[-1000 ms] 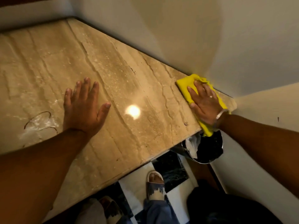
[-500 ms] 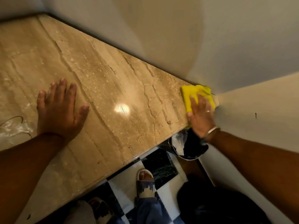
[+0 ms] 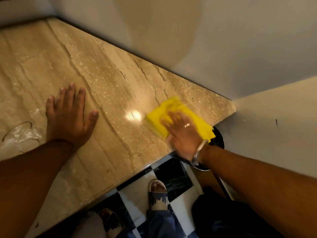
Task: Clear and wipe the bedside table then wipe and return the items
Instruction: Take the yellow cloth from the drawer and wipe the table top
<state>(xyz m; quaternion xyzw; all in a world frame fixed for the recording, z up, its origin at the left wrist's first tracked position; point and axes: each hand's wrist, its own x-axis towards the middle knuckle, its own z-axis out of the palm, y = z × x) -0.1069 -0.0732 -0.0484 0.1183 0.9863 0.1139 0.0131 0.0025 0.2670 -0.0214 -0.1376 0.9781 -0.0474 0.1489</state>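
The beige marble bedside table top (image 3: pixel 106 79) fills the left and middle of the view, with nothing standing on it. My right hand (image 3: pixel 184 134) presses flat on a folded yellow cloth (image 3: pixel 164 115) near the table's right front edge, fingers spread over it and blurred with motion. A ring and a bangle show on that hand. My left hand (image 3: pixel 68 117) lies flat on the marble, fingers apart, holding nothing. A whitish smear with a dark ring mark (image 3: pixel 18 134) sits left of it.
Pale walls (image 3: pixel 223 48) close the table in at the back and right. A round bin with a dark liner (image 3: pixel 217 143) stands under the table's right corner. Below are a black-and-white checkered floor (image 3: pixel 171 179) and my sandalled feet (image 3: pixel 157 194).
My right hand has slid the yellow cloth from the far right corner by the wall leftward and nearer, toward the table's middle. My left hand has stayed flat on the marble.
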